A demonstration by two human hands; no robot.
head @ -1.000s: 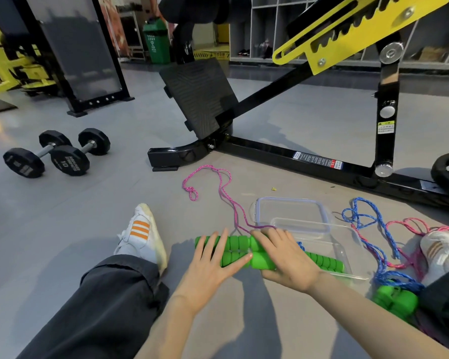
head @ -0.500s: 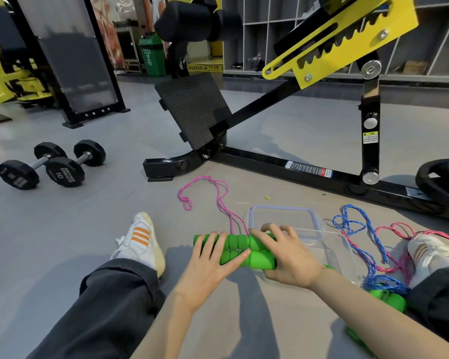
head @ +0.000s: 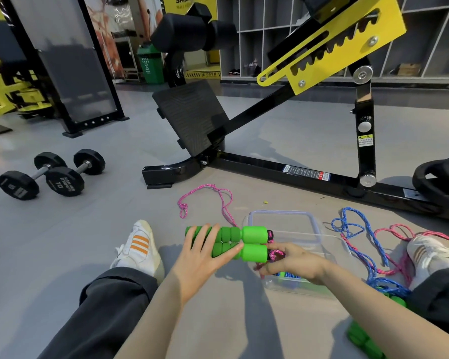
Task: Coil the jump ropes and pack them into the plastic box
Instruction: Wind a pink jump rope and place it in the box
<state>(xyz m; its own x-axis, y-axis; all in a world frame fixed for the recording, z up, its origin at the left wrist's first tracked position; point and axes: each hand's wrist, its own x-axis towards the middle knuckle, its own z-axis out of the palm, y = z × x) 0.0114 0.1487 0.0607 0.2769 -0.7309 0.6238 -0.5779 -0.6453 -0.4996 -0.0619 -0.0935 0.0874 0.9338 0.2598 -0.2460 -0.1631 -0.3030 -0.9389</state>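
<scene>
Pink jump rope: R hand pinches its cord; L hand flat on green handles; unclamped, they could roll apart.

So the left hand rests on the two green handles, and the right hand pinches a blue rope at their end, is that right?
Not quite: in the head view the right hand pinches a pink rope, not a blue one. The left hand does rest on the two green handles.
</scene>
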